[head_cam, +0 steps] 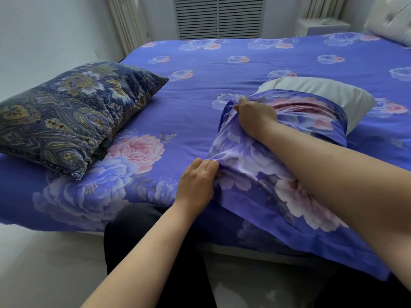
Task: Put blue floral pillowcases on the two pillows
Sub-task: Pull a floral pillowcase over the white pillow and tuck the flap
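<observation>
The right hand (pixel 255 114), right of the frame's centre, grips a bunched fold of the blue floral pillowcase (pixel 278 174) at its upper left edge, fingers curled into the cloth. The left hand (pixel 198 183), lower and nearer the middle of the frame, pinches the same pillowcase at its near left corner, knuckles bent over the gathered fabric. Between them the case is drawn over most of the white pillow (pixel 322 94), whose bare end still sticks out toward the upper right.

The pillow's long axis runs from the lower centre of the frame up to the upper right, away from both hands, so the remaining pull seems to lie along that line, toward the exposed end. The right hand is nearer that end; the left anchors the closed end.

The second pillow (pixel 73 112), in a dark paisley cover, lies at the left of the frame, well apart, on the bed (pixel 200 61) with its blue floral sheet. It looks not yet dealt with.
</observation>
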Action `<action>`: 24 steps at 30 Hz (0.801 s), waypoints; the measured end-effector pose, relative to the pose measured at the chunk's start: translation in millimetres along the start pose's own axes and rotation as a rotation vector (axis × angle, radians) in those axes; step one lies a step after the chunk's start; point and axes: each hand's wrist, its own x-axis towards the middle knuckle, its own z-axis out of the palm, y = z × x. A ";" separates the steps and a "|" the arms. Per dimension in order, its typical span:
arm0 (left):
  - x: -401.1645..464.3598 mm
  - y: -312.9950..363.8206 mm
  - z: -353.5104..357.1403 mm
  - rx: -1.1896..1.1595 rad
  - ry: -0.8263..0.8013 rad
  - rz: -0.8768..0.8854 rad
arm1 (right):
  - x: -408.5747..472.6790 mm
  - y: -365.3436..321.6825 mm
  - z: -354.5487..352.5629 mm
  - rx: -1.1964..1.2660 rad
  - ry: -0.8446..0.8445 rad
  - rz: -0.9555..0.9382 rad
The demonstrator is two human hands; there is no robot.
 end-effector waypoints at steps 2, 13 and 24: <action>-4.0 -6.7 -9.4 -0.086 -0.038 -0.010 | 7.4 18.7 -8.5 -0.046 -0.008 0.058; 34.3 -76.8 -53.8 -0.043 -0.139 -0.095 | 21.5 52.4 -15.8 -0.007 -0.032 0.060; 69.4 -109.3 -20.4 0.212 -0.327 -0.505 | -4.6 32.9 -0.7 0.248 -0.116 0.156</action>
